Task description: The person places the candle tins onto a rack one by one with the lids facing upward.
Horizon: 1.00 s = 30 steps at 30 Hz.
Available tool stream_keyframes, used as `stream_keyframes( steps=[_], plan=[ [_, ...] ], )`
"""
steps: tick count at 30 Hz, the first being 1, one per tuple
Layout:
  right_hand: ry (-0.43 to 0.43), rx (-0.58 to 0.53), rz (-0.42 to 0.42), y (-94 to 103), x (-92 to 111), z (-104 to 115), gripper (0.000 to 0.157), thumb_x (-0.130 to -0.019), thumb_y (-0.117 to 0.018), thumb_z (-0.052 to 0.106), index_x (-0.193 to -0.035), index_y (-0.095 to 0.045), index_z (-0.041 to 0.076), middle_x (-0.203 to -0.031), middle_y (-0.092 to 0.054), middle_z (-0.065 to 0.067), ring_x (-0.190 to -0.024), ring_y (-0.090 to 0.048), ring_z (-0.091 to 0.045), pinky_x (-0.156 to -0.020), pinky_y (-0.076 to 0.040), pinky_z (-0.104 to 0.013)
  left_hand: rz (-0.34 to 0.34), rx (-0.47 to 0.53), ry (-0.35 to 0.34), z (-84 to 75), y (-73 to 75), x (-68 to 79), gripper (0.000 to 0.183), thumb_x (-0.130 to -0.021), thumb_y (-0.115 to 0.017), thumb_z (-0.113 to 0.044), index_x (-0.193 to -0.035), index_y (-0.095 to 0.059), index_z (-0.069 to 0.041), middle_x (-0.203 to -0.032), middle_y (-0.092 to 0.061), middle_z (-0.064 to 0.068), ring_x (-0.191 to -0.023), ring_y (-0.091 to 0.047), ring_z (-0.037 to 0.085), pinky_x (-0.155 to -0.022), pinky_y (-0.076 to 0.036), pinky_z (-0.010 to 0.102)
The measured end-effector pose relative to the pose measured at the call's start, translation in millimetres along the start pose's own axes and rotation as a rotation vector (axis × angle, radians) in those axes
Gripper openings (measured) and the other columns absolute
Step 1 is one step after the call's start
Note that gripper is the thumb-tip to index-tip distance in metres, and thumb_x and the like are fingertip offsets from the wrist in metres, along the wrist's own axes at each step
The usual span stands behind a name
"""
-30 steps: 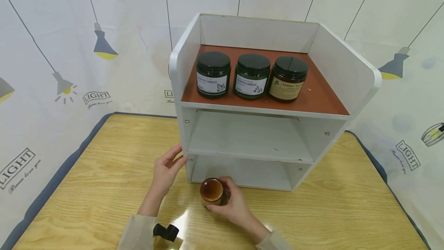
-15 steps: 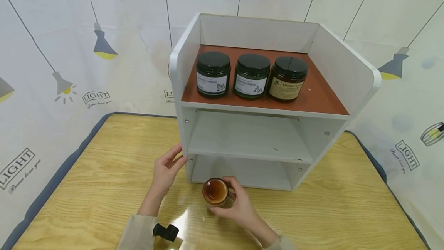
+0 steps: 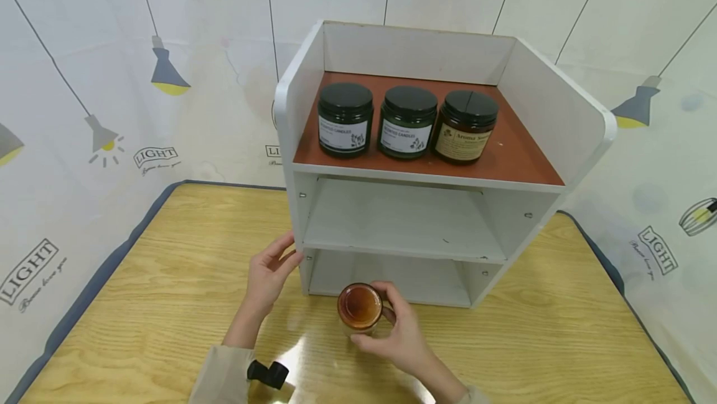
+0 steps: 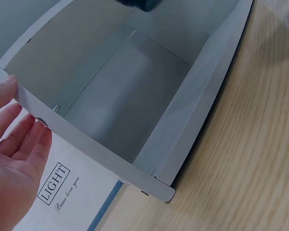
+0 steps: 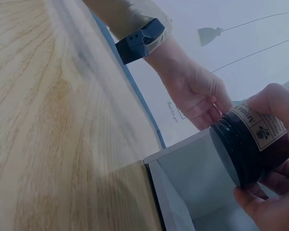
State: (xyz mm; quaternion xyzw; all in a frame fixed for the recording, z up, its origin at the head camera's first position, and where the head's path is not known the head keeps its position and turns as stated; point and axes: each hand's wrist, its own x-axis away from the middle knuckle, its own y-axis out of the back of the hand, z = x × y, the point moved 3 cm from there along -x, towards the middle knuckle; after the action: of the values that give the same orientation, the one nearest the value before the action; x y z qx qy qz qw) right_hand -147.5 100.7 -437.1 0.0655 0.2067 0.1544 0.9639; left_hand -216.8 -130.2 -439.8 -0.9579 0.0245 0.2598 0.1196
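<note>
In the head view my right hand [image 3: 400, 332] holds an amber glass candle jar [image 3: 360, 307] over the table, in front of the shelf's bottom compartment. Its brown glass base faces up, so the jar is upside down. The right wrist view shows its cream label [image 5: 260, 126] and its black lid [image 5: 231, 156], thumb and fingers curled round the side. My left hand [image 3: 269, 273] holds the left side panel of a white shelf [image 3: 403, 254], thumb at the front edge. In the left wrist view the fingers [image 4: 26, 137] lie along the panel's outer side.
On the shelf's red-brown top stand two dark green candle jars [image 3: 344, 121] [image 3: 407, 124] and an amber one [image 3: 466, 127], all with black lids. The wooden table [image 3: 185, 267] surrounds the shelf. A printed white cloth [image 3: 224, 68] hangs behind it.
My right hand has moved a little to the right with the upside-down candle jar, which looks slightly larger and higher. My left hand stays on the shelf's side panel.
</note>
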Motion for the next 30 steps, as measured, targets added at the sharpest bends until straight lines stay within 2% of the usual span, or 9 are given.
stream_keyframes(
  steps=[6, 13, 17, 23, 30],
  plan=[
    [0.004, 0.027, -0.014, 5.1, 2, 5, 0.062, -0.067, -0.081, 0.002, -0.122, -0.051, 0.008, -0.116, -0.057, -0.007, -0.105, -0.054, -0.018, -0.088, -0.052, -0.029, 0.004, 0.005, 0.000, -0.1, -0.5, -0.3, 0.047, -0.083, -0.056, 0.018, -0.116, -0.064, -0.016, -0.118, -0.062, -0.007, -0.114, -0.054, 0.008, -0.092, -0.049, 0.024],
    [0.062, 0.040, -0.031, 9.3, 4, 11, 0.065, -0.066, -0.080, -0.001, -0.123, -0.050, 0.007, -0.116, -0.057, -0.009, -0.104, -0.054, -0.018, -0.087, -0.052, -0.027, 0.006, 0.003, -0.003, 0.0, -0.3, 0.0, 0.046, -0.084, -0.057, 0.017, -0.117, -0.064, -0.014, -0.119, -0.062, -0.004, -0.114, -0.054, 0.008, -0.093, -0.049, 0.025],
    [0.093, 0.047, -0.053, 12.7, 4, 16, 0.067, -0.063, -0.080, -0.003, -0.123, -0.050, 0.004, -0.114, -0.057, -0.011, -0.103, -0.054, -0.016, -0.088, -0.051, -0.025, 0.008, 0.004, -0.002, -0.2, -0.1, 0.2, 0.045, -0.084, -0.057, 0.016, -0.117, -0.064, -0.013, -0.119, -0.061, -0.004, -0.114, -0.054, 0.009, -0.093, -0.049, 0.025],
    [0.075, 0.023, -0.088, 19.2, 5, 23, 0.067, -0.060, -0.079, -0.006, -0.121, -0.049, 0.001, -0.114, -0.057, -0.010, -0.104, -0.054, -0.015, -0.089, -0.050, -0.024, 0.007, 0.001, 0.003, -0.4, -0.2, 0.2, 0.046, -0.084, -0.057, 0.016, -0.117, -0.064, -0.015, -0.120, -0.061, -0.006, -0.114, -0.054, 0.009, -0.093, -0.049, 0.025],
    [0.136, -0.010, -0.118, 27.0, 6, 36, 0.068, -0.059, -0.075, -0.011, -0.121, -0.047, -0.004, -0.115, -0.055, -0.007, -0.106, -0.053, -0.015, -0.089, -0.050, -0.024, 0.001, -0.003, 0.014, 0.1, 0.0, 0.4, 0.044, -0.084, -0.057, 0.016, -0.117, -0.064, -0.012, -0.119, -0.062, -0.005, -0.114, -0.054, 0.008, -0.092, -0.049, 0.024]
  ],
)
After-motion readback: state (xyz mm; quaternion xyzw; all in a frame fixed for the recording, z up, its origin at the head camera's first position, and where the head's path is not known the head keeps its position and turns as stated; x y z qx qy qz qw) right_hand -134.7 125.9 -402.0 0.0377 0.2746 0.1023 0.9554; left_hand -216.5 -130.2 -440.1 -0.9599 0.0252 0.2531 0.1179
